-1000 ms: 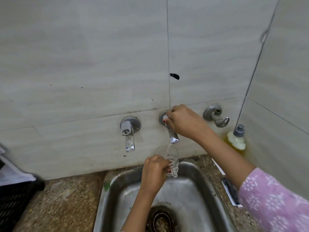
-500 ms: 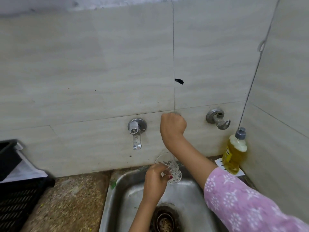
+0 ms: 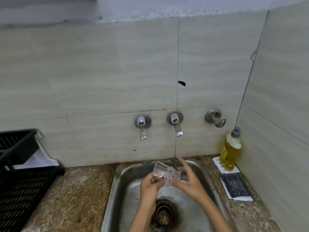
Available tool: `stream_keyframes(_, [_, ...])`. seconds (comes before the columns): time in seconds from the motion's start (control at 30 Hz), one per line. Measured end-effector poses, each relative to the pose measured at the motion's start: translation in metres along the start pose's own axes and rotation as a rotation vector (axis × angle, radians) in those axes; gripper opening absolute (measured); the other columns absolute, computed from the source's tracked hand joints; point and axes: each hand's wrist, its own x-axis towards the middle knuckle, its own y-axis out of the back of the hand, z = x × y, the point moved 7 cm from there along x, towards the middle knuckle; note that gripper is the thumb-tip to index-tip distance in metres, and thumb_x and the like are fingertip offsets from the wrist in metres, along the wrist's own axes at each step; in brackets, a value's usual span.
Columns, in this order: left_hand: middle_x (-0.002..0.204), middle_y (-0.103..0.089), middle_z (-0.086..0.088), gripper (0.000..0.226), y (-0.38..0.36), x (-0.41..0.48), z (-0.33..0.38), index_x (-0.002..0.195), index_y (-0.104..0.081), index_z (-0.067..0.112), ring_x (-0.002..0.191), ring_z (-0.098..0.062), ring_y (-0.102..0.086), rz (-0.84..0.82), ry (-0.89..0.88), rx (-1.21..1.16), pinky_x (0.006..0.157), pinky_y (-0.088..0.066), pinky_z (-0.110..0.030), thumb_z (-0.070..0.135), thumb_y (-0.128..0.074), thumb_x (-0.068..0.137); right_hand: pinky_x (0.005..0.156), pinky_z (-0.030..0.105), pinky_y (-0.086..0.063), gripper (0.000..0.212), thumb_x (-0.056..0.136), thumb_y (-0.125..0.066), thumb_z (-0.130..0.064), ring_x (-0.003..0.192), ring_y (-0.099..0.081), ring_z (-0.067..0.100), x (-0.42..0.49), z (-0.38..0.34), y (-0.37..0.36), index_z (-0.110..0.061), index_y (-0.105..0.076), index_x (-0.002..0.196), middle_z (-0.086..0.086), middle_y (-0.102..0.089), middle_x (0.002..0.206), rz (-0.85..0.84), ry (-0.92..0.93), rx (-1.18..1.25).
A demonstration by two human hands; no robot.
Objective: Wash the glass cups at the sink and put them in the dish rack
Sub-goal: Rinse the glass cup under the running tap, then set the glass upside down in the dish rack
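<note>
**Desk:** Where do we stand on the washing?

**Operator:** I'm reading my feed from the left. The black dish rack [image 3: 20, 173] sits on the tabletop [image 3: 71, 190] and is cut off by the frame edge. I see no glass in the part that shows, so I judge racking is not yet done.

**Desk:** And the cup?

**Operator:** One glass cup [image 3: 164, 171] is over the sink [image 3: 124, 178], tilted with its mouth toward the upper left. The left hand [image 3: 149, 183] pinches it with its fingertips. The right hand [image 3: 189, 180] is spread, fingers straight, just beside the cup's base. Blur hides whether it touches.

**Desk:** Water on?

**Operator:** No stream shows from the left tap [image 3: 142, 127] or the right tap [image 3: 175, 123]. I'd guess this cup is near the end of its wash.

**Desk:** Anything else?

**Operator:** I see no other cups. The soap bottle [image 3: 229, 151] and scrub pad [image 3: 235, 186] sit right of the sink.
</note>
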Motion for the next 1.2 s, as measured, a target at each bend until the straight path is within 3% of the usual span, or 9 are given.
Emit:
stream_keyframes(0.07, [0.069, -0.064, -0.01, 0.015, -0.004, -0.011, -0.017, 0.08, -0.058, 0.001, 0.063, -0.018, -0.059, -0.034, 0.174, -0.248, 0.054, -0.051, -0.025, -0.01, -0.05, 0.087, 0.096, 0.026, -0.048, 0.091, 0.058, -0.088, -0.023, 0.116, -0.052, 0.005, -0.016, 0.008, -0.011, -0.038, -0.036, 0.132, -0.012, -0.049, 0.128, -0.067, 0.035, 0.034])
stream_keyframes(0.17, [0.061, -0.064, -0.012, 0.018, -0.013, -0.03, -0.03, 0.081, -0.056, -0.002, 0.051, -0.02, -0.063, -0.097, 0.398, -0.589, 0.048, -0.055, -0.03, 0.005, -0.045, 0.093, 0.094, 0.02, -0.046, 0.085, 0.048, -0.088, -0.023, 0.109, -0.056, -0.002, -0.027, 0.004, -0.011, -0.026, -0.046, 0.122, -0.011, -0.061, 0.116, 0.023, 0.12, 0.028])
stream_keyframes(0.33, [0.071, -0.067, -0.025, 0.027, -0.017, -0.053, -0.022, 0.089, -0.058, -0.006, 0.059, -0.034, -0.068, -0.207, 0.539, -0.708, 0.051, -0.056, -0.049, 0.019, -0.048, 0.093, 0.08, 0.017, -0.049, 0.076, 0.043, -0.089, -0.013, 0.098, -0.065, 0.007, -0.025, -0.007, -0.019, -0.017, -0.055, 0.112, 0.001, -0.07, 0.104, 0.057, 0.142, 0.103])
stream_keyframes(0.47, [0.069, -0.067, -0.013, 0.027, -0.006, -0.059, -0.019, 0.092, -0.06, 0.002, 0.062, -0.029, -0.068, -0.268, 0.603, -0.543, 0.061, -0.057, -0.041, 0.026, -0.053, 0.083, 0.07, 0.014, -0.05, 0.054, 0.054, -0.087, -0.002, 0.085, -0.067, 0.0, -0.023, -0.017, -0.028, -0.028, -0.062, 0.095, -0.016, -0.072, 0.087, 0.113, 0.136, 0.026])
stream_keyframes(0.6, [0.087, -0.063, -0.003, 0.028, 0.028, -0.056, -0.023, 0.091, -0.057, 0.016, 0.083, -0.021, -0.06, -0.258, 0.622, -0.051, 0.076, -0.042, -0.035, 0.041, -0.047, 0.088, 0.072, 0.016, -0.05, 0.05, 0.056, -0.088, -0.01, 0.081, -0.066, 0.0, -0.024, -0.02, -0.035, -0.031, -0.061, 0.093, -0.013, -0.071, 0.083, 0.232, 0.105, 0.005])
stream_keyframes(0.7, [0.096, -0.06, -0.004, 0.023, 0.065, -0.052, -0.018, 0.095, -0.054, 0.016, 0.086, -0.02, -0.055, -0.151, 0.609, 0.054, 0.081, -0.037, -0.034, 0.037, -0.045, 0.092, 0.069, 0.012, -0.048, 0.05, 0.056, -0.088, -0.013, 0.083, -0.064, 0.002, -0.024, -0.021, -0.044, -0.025, -0.061, 0.097, -0.012, -0.069, 0.088, 0.266, 0.089, -0.02])
stream_keyframes(0.93, [0.084, -0.056, 0.006, 0.019, 0.147, -0.053, 0.014, 0.085, -0.053, 0.025, 0.073, -0.01, -0.053, -0.14, 0.545, 0.25, 0.062, -0.033, -0.022, 0.043, -0.047, 0.087, 0.082, 0.033, -0.048, 0.049, 0.06, -0.087, -0.016, 0.086, -0.063, 0.023, -0.026, -0.006, -0.1, -0.011, -0.06, 0.101, 0.006, -0.068, 0.092, 0.396, -0.13, 0.078])
stream_keyframes(1.1, [0.078, -0.053, 0.009, 0.014, 0.209, -0.054, 0.088, 0.082, -0.052, 0.024, 0.062, -0.005, -0.047, -0.059, 0.291, 0.409, 0.052, -0.031, -0.019, 0.035, -0.049, 0.092, 0.046, 0.016, -0.047, 0.031, 0.076, -0.074, -0.008, 0.057, -0.059, 0.015, -0.024, -0.037, -0.173, -0.001, -0.062, 0.104, -0.001, -0.065, 0.063, 0.323, -0.173, 0.378])
stream_keyframes(1.2, [0.08, -0.053, 0.007, 0.012, 0.24, -0.064, 0.148, 0.085, -0.049, 0.022, 0.065, -0.004, -0.047, -0.012, 0.048, 0.435, 0.047, -0.031, -0.014, 0.03, -0.052, 0.093, 0.046, 0.023, -0.053, 0.018, 0.087, -0.056, -0.001, 0.052, -0.065, 0.015, -0.02, -0.076, -0.229, -0.012, -0.058, 0.101, -0.002, -0.068, 0.058, 0.218, -0.184, 0.755])
